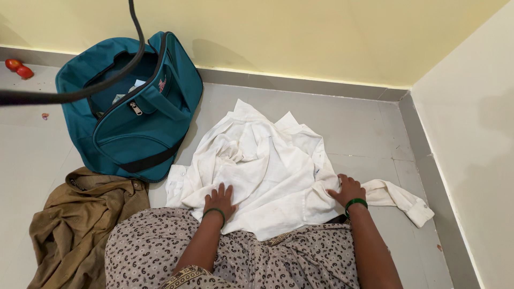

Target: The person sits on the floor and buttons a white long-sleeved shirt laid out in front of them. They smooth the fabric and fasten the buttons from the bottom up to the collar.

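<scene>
Neither grip is closed: the left hand (219,199) lies flat, fingers spread, pressing on the near edge of the white shirt (262,166); the right hand (348,190) rests palm down with fingers loosely curled on the shirt's right side, just where one sleeve (399,199) runs off toward the corner of the room. Nothing is pinched or lifted in either hand. A green bangle sits on each wrist.

Shirt as landmark: it lies on the grey tiled floor (364,128), directly ahead of the person's knees, its near hem overlapping the patterned skirt (251,257). It is crumpled through the middle and upper part, collar area bunched, a second cuff (175,184) poking out at its left edge. The portion under and between the hands looks flatter than the rest.

Left of the shirt and touching its upper left side stands a teal duffel bag (136,112), zip open, some small items visible inside. Left of the shirt and nearer the person lies a brown garment (80,219), heaped, unfolded. Far left beyond the bag, two small red objects (17,68) by the wall.

Judged progress: early. Shirt is laid out and partly smoothed; no fold made yet. Brown garment untouched.
</scene>
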